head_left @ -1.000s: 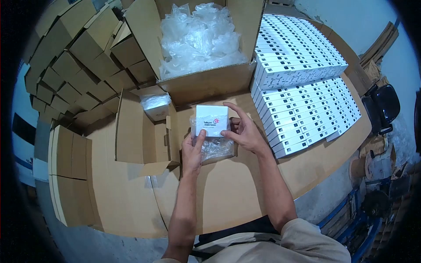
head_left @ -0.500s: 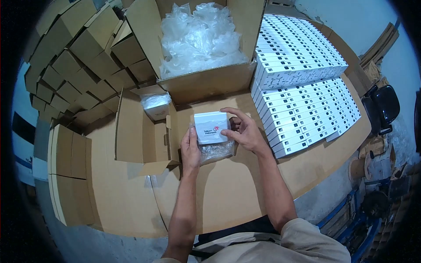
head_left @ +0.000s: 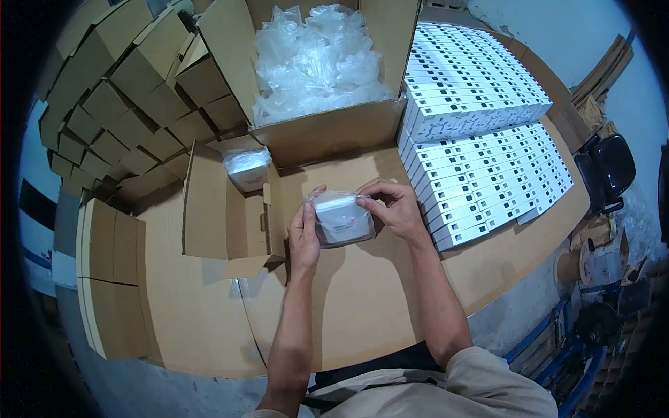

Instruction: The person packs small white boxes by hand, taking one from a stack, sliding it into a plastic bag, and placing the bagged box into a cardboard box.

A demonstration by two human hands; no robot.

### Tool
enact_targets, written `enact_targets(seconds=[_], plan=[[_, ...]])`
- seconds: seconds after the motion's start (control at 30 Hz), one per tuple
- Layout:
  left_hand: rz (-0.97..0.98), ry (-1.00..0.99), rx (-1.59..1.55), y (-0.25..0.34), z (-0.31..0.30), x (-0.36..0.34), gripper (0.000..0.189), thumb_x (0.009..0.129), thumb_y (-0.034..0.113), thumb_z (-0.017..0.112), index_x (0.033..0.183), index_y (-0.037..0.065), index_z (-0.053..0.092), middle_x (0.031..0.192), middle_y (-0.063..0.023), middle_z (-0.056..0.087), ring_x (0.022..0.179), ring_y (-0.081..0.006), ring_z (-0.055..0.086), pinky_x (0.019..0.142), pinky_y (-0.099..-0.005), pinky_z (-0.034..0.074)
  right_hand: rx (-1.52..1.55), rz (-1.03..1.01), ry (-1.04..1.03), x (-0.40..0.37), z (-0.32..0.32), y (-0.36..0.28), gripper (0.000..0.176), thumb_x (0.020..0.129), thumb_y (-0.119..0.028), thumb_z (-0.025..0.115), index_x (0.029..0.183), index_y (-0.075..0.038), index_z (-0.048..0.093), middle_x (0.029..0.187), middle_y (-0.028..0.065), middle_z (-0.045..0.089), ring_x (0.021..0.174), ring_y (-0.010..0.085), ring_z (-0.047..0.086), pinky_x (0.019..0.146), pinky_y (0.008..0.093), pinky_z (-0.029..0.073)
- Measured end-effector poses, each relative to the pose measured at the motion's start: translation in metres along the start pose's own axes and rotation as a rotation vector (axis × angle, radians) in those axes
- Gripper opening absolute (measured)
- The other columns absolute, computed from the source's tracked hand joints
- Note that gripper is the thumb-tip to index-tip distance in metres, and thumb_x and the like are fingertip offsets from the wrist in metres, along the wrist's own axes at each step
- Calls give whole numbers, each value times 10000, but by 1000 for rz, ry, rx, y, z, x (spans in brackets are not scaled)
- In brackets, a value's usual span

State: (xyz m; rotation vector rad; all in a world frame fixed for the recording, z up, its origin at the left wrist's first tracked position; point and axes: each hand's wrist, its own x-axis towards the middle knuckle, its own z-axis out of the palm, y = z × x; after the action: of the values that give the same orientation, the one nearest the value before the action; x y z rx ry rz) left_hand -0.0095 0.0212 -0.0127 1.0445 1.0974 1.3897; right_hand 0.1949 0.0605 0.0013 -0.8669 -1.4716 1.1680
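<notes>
A small white box with faint red print lies inside a clear plastic bag, held above the cardboard-covered table. My left hand grips its left side, fingers behind and thumb at the edge. At the upper right corner, my right hand pinches the bag's edge between thumb and fingers. Just left of my hands stands an open carton, with a plastic-wrapped white box in its far end.
Behind my hands a large carton holds a heap of clear plastic bags. Rows of white boxes are stacked at the right. Brown cartons pile up at the back left, and more cartons stand at the left edge.
The plastic bag now covers the white box, where before it hung below with the printed face bare. My right hand has shifted slightly down to the bag's top edge.
</notes>
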Motion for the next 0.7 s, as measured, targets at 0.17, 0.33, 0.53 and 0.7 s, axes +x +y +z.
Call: enact_targets(seconds=[0.17, 0.33, 0.53, 0.7], plan=[[20, -12, 33, -5, -3, 0, 545, 1137, 421, 364, 1379, 6, 619, 1309, -73, 648, 1217, -162, 559, 1096, -330, 406, -3, 42, 40, -1, -1, -3, 72, 883, -29, 787, 936, 13, 763, 976, 95, 769, 911, 156, 700, 853, 326, 549], [51, -14, 47, -2, -2, -2, 551, 1136, 430, 355, 1370, 12, 626, 1334, -79, 639, 1228, -170, 556, 1103, -332, 402, 211, 87, 75, -4, 1, 7, 144, 900, -46, 788, 1021, 14, 740, 944, 118, 767, 924, 141, 706, 850, 292, 554], [36, -2, 1, -3, -2, 0, 541, 1138, 426, 350, 1359, 17, 628, 1319, -80, 642, 1225, -176, 557, 1105, -340, 403, 540, 182, 110, -1, 8, 8, 416, 933, -23, 746, 1316, 4, 587, 1035, 167, 765, 1006, 158, 718, 874, 284, 558], [89, -7, -107, -5, -3, 6, 526, 1124, 442, 400, 1382, 29, 599, 1324, -86, 633, 1208, -168, 569, 1087, -331, 419, 525, 177, 29, 2, 9, -3, 559, 925, -26, 744, 1429, -13, 503, 1194, 199, 723, 1137, 227, 690, 956, 336, 560]])
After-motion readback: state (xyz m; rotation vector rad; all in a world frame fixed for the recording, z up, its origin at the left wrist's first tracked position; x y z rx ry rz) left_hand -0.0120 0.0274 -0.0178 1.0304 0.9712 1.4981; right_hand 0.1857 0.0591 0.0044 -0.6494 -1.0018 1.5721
